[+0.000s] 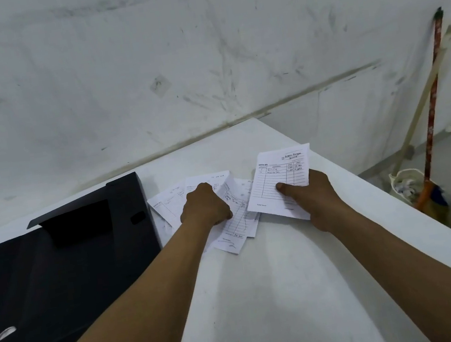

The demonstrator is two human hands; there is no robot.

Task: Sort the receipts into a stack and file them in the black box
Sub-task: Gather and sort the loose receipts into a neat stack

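Arms outstretched over the white desk, the left hand curls its fingers around the loose receipts while the right hand pinches a single receipt under its thumb, the black box lying just left of the pile.

Fanned receipts — beside open black box

A white table carries a black box and, just beside it, loose receipts.

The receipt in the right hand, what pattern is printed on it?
White receipt with a black ruled table and handwritten entries; shows best in the head view.
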